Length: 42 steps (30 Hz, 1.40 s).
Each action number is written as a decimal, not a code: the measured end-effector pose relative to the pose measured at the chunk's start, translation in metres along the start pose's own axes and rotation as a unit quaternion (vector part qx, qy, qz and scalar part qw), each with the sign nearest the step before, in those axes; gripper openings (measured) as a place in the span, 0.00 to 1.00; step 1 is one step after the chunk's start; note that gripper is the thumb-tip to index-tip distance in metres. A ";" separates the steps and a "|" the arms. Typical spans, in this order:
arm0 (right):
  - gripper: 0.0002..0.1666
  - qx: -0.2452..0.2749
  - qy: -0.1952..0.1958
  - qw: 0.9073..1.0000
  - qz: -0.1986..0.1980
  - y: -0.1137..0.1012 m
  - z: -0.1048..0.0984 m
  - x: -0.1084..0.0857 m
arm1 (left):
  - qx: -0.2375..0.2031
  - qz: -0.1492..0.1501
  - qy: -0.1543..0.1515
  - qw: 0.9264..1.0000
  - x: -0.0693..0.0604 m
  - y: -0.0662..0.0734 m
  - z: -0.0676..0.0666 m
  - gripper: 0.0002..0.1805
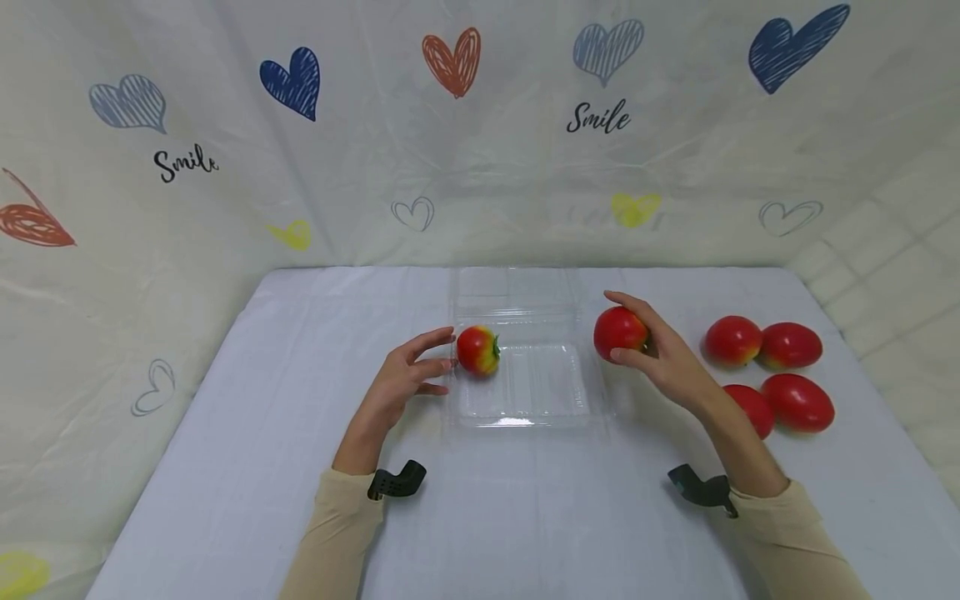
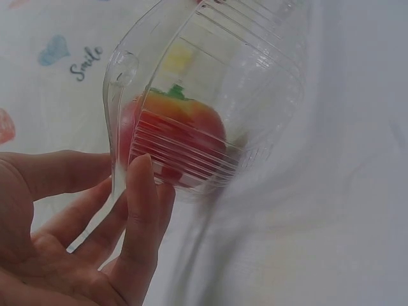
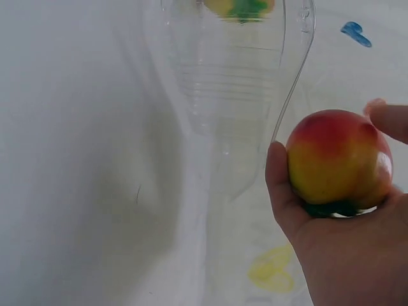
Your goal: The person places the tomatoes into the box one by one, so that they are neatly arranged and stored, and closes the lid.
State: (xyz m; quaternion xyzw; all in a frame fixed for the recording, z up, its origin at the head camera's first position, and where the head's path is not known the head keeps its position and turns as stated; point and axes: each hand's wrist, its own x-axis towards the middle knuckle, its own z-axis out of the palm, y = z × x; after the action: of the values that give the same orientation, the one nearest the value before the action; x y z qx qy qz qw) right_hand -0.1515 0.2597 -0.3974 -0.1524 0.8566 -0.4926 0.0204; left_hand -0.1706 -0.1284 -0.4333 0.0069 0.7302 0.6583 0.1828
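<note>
A clear plastic container [image 1: 525, 379] lies on the table with its lid [image 1: 513, 292] folded back. One red and yellow fruit [image 1: 477, 351] sits in its left side, seen through the ribbed wall in the left wrist view [image 2: 178, 137]. My left hand [image 1: 397, 383] is at the container's left edge, fingers spread and touching the wall [image 2: 95, 223]. My right hand [image 1: 667, 358] grips another red fruit [image 1: 619, 333] just right of the container; in the right wrist view the fruit [image 3: 338, 159] shows its green end toward the palm [image 3: 357, 255].
Several red fruits [image 1: 798, 402] lie on the right side of the white-covered table [image 1: 525, 517], close to my right forearm. A pale curtain [image 1: 510, 150] with printed hearts hangs behind the table.
</note>
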 end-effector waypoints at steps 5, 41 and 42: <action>0.55 0.025 0.002 1.000 -0.007 -0.004 0.000 0.001 | -0.002 0.001 -0.001 1.000 0.000 0.000 0.000 0.30; 0.48 0.034 -0.014 0.999 -0.027 -0.014 0.025 0.006 | -0.005 0.002 0.002 1.000 -0.002 0.001 0.001 0.30; 0.48 0.037 -0.016 0.999 -0.027 -0.015 0.026 0.006 | -0.004 0.002 0.003 1.000 -0.002 0.001 0.001 0.30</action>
State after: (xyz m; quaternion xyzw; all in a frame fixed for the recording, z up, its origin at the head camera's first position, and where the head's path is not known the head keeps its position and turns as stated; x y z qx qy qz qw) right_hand -0.1492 0.2295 -0.3971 -0.1824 0.8327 -0.5222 0.0263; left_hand -0.1688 -0.1279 -0.4318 0.0053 0.7279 0.6618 0.1793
